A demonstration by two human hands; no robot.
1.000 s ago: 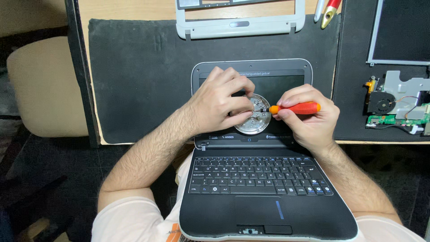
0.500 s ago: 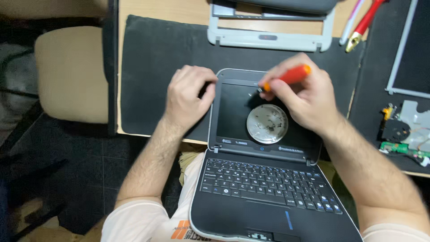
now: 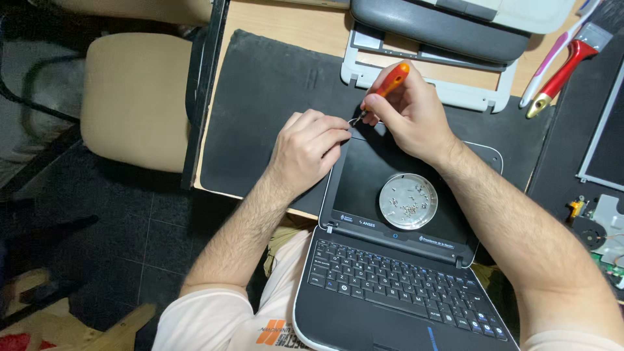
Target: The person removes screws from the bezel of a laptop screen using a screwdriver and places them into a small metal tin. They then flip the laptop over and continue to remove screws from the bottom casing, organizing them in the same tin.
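A small dark laptop [image 3: 390,299] lies open across my lap and the desk edge, its lid flat on a black mat [image 3: 273,97]. A round metal dish [image 3: 408,201] with several tiny screws sits on the dark screen. My right hand [image 3: 409,114] grips an orange-handled screwdriver [image 3: 390,81], tip pointing down at the lid's top left corner. My left hand [image 3: 305,151] rests at that same corner, fingertips pinched close to the screwdriver tip.
A grey screen bezel frame [image 3: 455,97] and another laptop part [image 3: 442,26] lie beyond the lid. A red-handled brush [image 3: 569,62] and a pink tool lie at the upper right. Circuit parts [image 3: 598,227] sit at the right edge. A beige chair [image 3: 130,91] stands left.
Both hands have left the metal dish and moved up to the lid's top left corner. The screwdriver went from lying level over the dish to pointing down at that corner.
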